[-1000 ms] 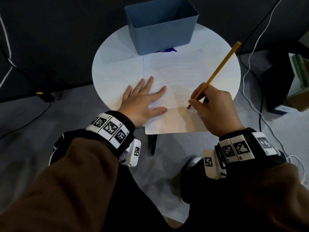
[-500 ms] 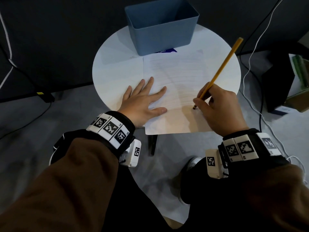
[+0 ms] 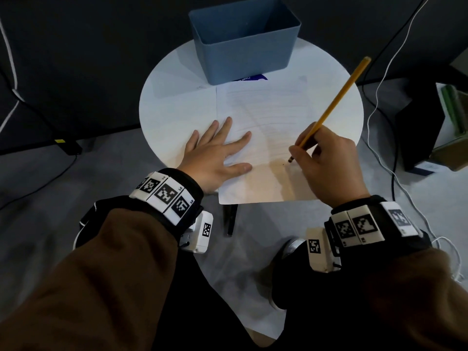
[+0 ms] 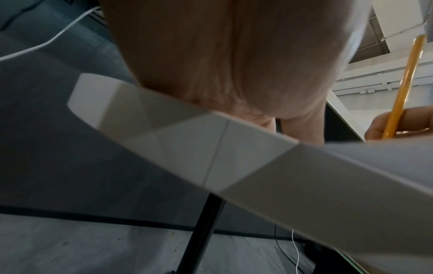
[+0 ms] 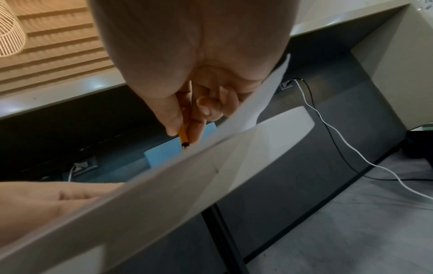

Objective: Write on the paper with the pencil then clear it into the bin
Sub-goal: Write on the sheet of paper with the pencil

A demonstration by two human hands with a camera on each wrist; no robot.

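- Head view. Pencil [image 3: 334, 102], one, yellow; long axis slanted, blunt end up and away to the right, dark tip down toward the person and left, at the paper's right half.
- Right hand [image 3: 329, 168], one; fingers curled round the lower shaft of the pencil in a writing grip, its heel over the paper's near right part.
- Paper [image 3: 263, 117], one lined sheet, flat on the table; long axis running from the person toward the bin, near edge overhanging the table rim.
- Left hand [image 3: 215, 158], one; flat, fingers spread and straight, pressing the paper's left edge and the tabletop beside it, holding nothing.
- Bin [image 3: 243, 44], one, blue, rectangular, upright, at the far side of the table [image 3: 177, 110], just beyond the paper's far edge.
- Table, one, round, white.
- Left wrist view. Left hand [image 4: 225, 55] seen from below at the table rim [image 4: 187, 148]; fingers not shown. Pencil [image 4: 403, 89] stands steeply at right.
- Right wrist view. Right hand [image 5: 187, 64] pinches the pencil [image 5: 183, 137] close to its tip; tip points down onto the paper's edge [image 5: 211, 153]. Bin [image 5: 164, 152] shows behind as a blue patch.
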